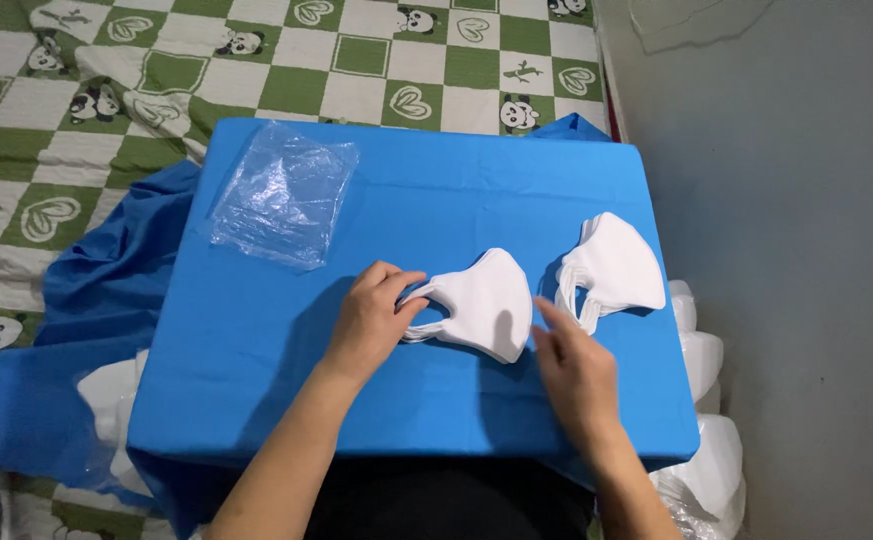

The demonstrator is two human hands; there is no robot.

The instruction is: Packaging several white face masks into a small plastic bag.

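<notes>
The left hand (372, 310) pinches the ear loops of a small stack of white folded fabric face masks (482, 303), thumb and fingers closed on the thin loops at the stack's left end. That stack lies flat near the middle of the blue cloth-covered work surface (287, 370), its rounded nose end pointing to the right.

The right hand (575, 372) holds nothing: it lies open and low over the blue cloth, fingers stretched together and pointing up toward the right edge of the held stack. The fingertips are just beside the masks, though whether they touch is hard to tell from here.

Just to the right, a second pile of white folded face masks (617, 265) rests on the same cloth, tilted, with its loops hanging toward the right hand. The two piles lie near each other but apart.

Farther off, at the upper left of the blue surface, sits a crumpled bundle of clear plastic bags (282, 195).

White plastic-wrapped packages (712, 470) are stacked beside the surface's right edge, against a grey wall (807, 200). A green-and-white checked sheet with panda and heart prints (77, 110) spreads out beyond and to the left.
</notes>
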